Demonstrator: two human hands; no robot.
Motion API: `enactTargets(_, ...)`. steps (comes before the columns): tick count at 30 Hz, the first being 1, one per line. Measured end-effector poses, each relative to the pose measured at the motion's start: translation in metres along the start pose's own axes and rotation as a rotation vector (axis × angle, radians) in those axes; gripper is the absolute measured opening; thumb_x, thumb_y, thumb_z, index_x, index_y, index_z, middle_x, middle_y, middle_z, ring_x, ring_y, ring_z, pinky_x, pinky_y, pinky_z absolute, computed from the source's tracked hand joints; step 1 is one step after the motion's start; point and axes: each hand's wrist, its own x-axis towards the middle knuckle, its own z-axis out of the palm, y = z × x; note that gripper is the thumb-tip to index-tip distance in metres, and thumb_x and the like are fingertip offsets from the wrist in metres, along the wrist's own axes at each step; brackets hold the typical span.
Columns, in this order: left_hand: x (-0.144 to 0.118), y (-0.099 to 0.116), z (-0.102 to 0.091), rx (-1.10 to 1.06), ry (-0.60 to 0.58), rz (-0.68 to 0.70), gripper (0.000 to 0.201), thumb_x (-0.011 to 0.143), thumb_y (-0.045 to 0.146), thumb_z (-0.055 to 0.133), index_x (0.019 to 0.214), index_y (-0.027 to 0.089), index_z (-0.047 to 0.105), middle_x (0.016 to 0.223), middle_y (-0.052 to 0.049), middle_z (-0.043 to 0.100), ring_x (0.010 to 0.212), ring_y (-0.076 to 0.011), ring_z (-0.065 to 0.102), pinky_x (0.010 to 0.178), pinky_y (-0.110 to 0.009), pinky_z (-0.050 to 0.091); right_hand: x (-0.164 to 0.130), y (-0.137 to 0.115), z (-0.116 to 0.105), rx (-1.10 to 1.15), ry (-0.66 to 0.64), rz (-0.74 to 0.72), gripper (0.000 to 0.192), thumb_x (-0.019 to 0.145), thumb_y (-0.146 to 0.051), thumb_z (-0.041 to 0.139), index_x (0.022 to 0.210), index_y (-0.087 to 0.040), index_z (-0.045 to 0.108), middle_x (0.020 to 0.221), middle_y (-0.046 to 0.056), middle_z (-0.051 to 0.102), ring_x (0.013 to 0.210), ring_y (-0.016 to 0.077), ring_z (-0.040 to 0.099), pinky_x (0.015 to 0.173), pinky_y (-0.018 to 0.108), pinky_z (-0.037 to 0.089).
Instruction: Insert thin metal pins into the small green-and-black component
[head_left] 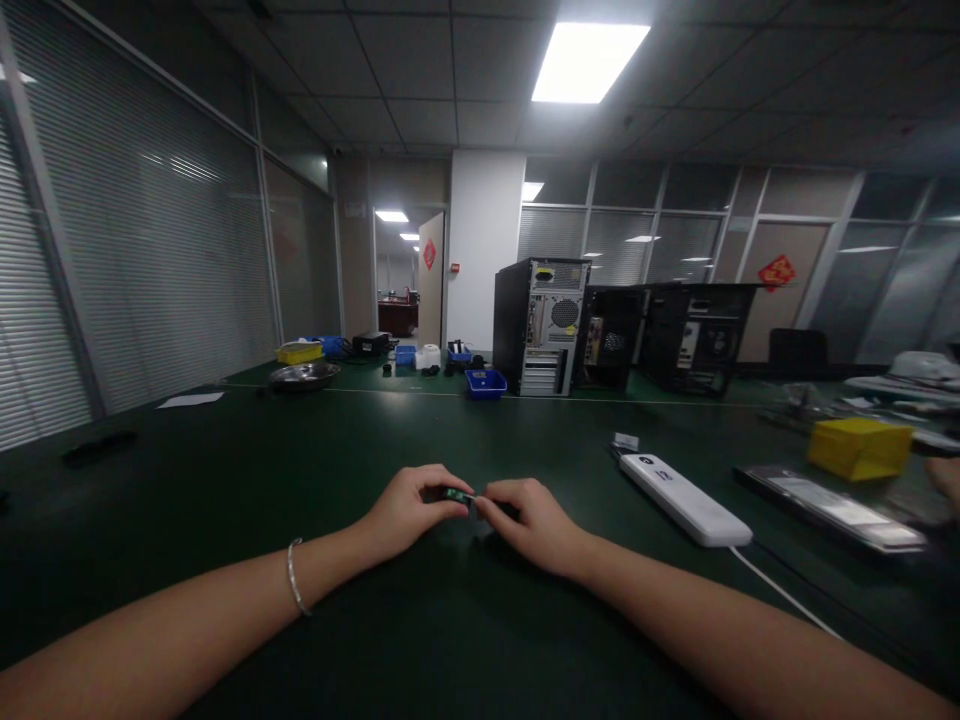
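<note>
Both my hands rest together on the dark green table [225, 480] in the middle of the view. My left hand [409, 508], with a thin bracelet on its wrist, pinches a small dark part with a green glint [454, 494] between its fingertips. My right hand [529, 522] meets it from the right, and its fingertips close on the same small part. The part is too small and dim to identify.
A white power strip [682, 497] with a cord lies to the right, then a flat silver device [832, 507] and a yellow bin [859, 447]. Black computer towers [541, 326] stand behind, with blue and yellow trays and a metal bowl [304, 375] at far left. Another person's hand [946, 480] shows at the right edge.
</note>
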Motion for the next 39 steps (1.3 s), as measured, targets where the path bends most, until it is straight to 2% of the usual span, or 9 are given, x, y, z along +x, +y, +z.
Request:
enactTargets(4,0.001,-0.002,0.001,-0.069,0.003,-0.026,0.02,0.073,0.021,0.07,0.092,0.015,0.071,0.085,-0.004,0.066,0.084,-0.0195,0.062,0.075,-0.028,0.047,0.0,0.001,0.003,0.008,0.013,-0.013,0.032,0.096,-0.032,0.038,0.08,-0.017,0.061,0.067,-0.001,0.057,0.06,0.0116,0.051,0.057,0.021,0.036)
enactTargets(12,0.002,0.002,0.002,-0.155,0.015,-0.081,0.022,0.073,0.019,0.068,0.095,0.015,0.069,0.092,-0.005,0.067,0.088,-0.0205,0.061,0.08,-0.031,0.047,0.001,0.003,0.003,0.015,0.007,0.029,0.031,0.096,-0.033,0.039,0.082,-0.017,0.061,0.069,-0.001,0.059,0.06,0.0116,0.052,0.056,0.02,0.036)
enactTargets(17,0.002,-0.002,-0.001,-0.11,0.11,-0.083,0.022,0.074,0.018,0.065,0.096,0.017,0.066,0.098,-0.005,0.064,0.096,-0.0207,0.058,0.086,-0.033,0.045,0.001,0.003,0.004,0.026,0.02,0.073,0.032,0.096,-0.035,0.039,0.08,-0.017,0.061,0.07,-0.001,0.06,0.062,0.0119,0.054,0.057,0.021,0.037)
enactTargets(23,0.0,-0.003,-0.001,-0.004,0.073,-0.118,0.022,0.076,0.025,0.063,0.097,0.016,0.062,0.098,-0.005,0.06,0.092,-0.0209,0.056,0.082,-0.033,0.046,0.0,-0.003,0.002,-0.034,0.038,0.076,0.032,0.096,-0.035,0.039,0.083,-0.018,0.062,0.073,0.001,0.062,0.065,0.0133,0.055,0.059,0.022,0.038)
enactTargets(26,0.0,-0.001,0.001,0.023,0.072,-0.121,0.019,0.082,0.032,0.056,0.093,0.017,0.062,0.097,-0.005,0.059,0.094,-0.0211,0.055,0.083,-0.033,0.045,-0.001,-0.003,0.002,-0.062,0.044,0.08,0.031,0.095,-0.034,0.04,0.081,-0.018,0.063,0.071,0.0,0.062,0.064,0.0131,0.055,0.06,0.022,0.038)
enactTargets(29,0.002,-0.003,0.003,-0.087,0.067,-0.132,0.016,0.084,0.026,0.051,0.098,0.019,0.056,0.097,-0.004,0.057,0.098,-0.0205,0.056,0.088,-0.034,0.044,-0.002,-0.002,0.0,-0.072,0.049,0.09,0.03,0.095,-0.034,0.041,0.081,-0.018,0.063,0.073,0.0,0.062,0.066,0.0128,0.055,0.061,0.021,0.038)
enactTargets(34,0.005,-0.016,0.004,-0.311,0.11,-0.13,0.04,0.075,0.018,0.063,0.107,0.022,0.041,0.094,0.0,0.056,0.094,-0.019,0.06,0.086,-0.036,0.047,-0.004,-0.002,-0.003,-0.074,0.061,0.089,0.03,0.095,-0.033,0.04,0.084,-0.017,0.064,0.074,0.0,0.063,0.068,0.013,0.056,0.062,0.021,0.038)
enactTargets(39,0.006,-0.019,0.0,-0.296,0.042,-0.176,0.033,0.079,0.025,0.062,0.106,0.018,0.045,0.094,-0.004,0.06,0.087,-0.0197,0.063,0.078,-0.035,0.049,-0.005,-0.003,-0.006,-0.042,0.06,0.075,0.028,0.095,-0.034,0.041,0.09,-0.018,0.064,0.079,0.001,0.064,0.071,0.0136,0.057,0.063,0.022,0.039)
